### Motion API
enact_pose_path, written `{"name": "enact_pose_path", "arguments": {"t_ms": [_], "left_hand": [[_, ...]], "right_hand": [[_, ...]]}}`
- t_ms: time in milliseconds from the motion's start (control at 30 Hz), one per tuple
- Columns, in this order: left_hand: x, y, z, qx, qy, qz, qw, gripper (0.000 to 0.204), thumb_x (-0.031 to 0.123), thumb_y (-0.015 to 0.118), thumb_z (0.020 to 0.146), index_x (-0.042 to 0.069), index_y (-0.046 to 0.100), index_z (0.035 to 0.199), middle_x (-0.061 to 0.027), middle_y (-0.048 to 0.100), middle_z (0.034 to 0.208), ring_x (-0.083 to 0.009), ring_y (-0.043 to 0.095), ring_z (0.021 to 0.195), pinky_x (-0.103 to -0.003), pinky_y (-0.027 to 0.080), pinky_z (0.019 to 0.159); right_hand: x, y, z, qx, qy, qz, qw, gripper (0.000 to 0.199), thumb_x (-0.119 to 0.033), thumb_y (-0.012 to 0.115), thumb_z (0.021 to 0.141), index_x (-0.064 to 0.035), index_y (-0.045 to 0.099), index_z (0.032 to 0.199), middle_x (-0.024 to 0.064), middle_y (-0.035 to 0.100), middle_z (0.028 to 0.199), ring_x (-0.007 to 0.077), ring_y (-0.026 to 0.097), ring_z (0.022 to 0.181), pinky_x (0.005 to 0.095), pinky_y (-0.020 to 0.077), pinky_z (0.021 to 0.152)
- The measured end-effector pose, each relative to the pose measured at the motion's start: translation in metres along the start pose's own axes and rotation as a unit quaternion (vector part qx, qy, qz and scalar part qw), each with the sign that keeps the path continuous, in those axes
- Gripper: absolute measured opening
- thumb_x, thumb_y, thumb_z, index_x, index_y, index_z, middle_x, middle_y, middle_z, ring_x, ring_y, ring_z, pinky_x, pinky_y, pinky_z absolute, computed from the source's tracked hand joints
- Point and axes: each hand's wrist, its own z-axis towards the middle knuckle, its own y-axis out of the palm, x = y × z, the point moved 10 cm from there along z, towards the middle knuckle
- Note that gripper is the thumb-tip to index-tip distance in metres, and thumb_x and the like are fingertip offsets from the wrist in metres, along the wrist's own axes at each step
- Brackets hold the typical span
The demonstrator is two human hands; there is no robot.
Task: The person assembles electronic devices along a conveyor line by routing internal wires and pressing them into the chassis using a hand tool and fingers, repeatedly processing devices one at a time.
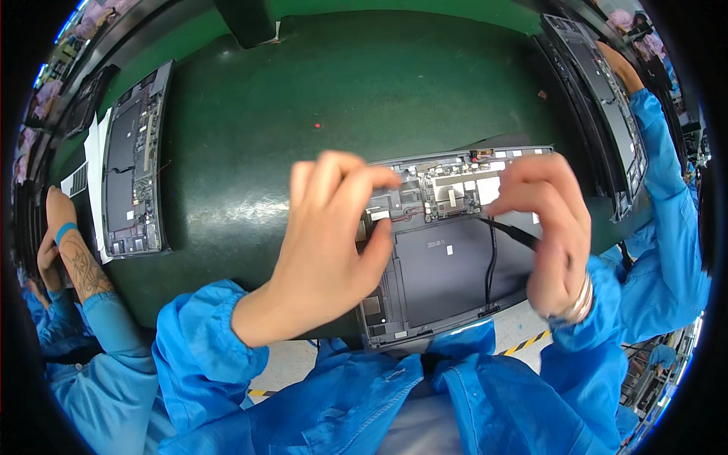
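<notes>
An opened tablet or laptop chassis (455,265) lies at the near edge of the table before me, its circuit board and large dark battery (447,262) exposed. My left hand (326,227) is over its left side, thumb and index finger apart beside a small pale part, with nothing visible between them. Whether those fingertips touch the chassis I cannot tell. In my right hand (553,227) is a pair of black tweezers (516,232), the tip pointing left at the lower edge of the board. A black cable (491,273) runs down across the battery.
Another opened chassis (135,167) lies on white paper at the left of the green table (250,98). Several more lean together at the right (599,106), where a co-worker's hand (622,70) reaches in. A co-worker's tattooed arm (80,262) is at the left.
</notes>
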Motion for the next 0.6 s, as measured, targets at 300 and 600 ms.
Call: {"name": "enact_pose_path", "arguments": {"t_ms": [300,600], "left_hand": [[-0.028,0.030,0.040,-0.246,0.017,-0.101,0.964,0.061,0.007,0.071,0.071,0.009,0.050,0.128,-0.0112,0.053,0.120,-0.0309,0.044,0.115,-0.038,0.031,0.102],[-0.038,0.041,0.044,-0.287,-0.020,-0.186,0.940,0.063,0.012,0.077,0.070,0.009,0.053,0.128,-0.0067,0.058,0.106,-0.0229,0.043,0.104,-0.035,0.033,0.097]], "right_hand": [[-0.017,0.061,-0.041,-0.083,0.168,0.198,0.962,0.017,-0.004,0.073,0.080,-0.0003,0.064,0.094,0.0111,0.062,0.085,0.0237,0.060,0.065,0.0311,0.0497,0.060],[-0.006,0.087,-0.058,-0.041,0.267,0.164,0.949,0.021,0.008,0.070,0.067,-0.0013,0.053,0.075,0.0105,0.062,0.074,0.0147,0.056,0.053,0.0259,0.0429,0.049]]}}
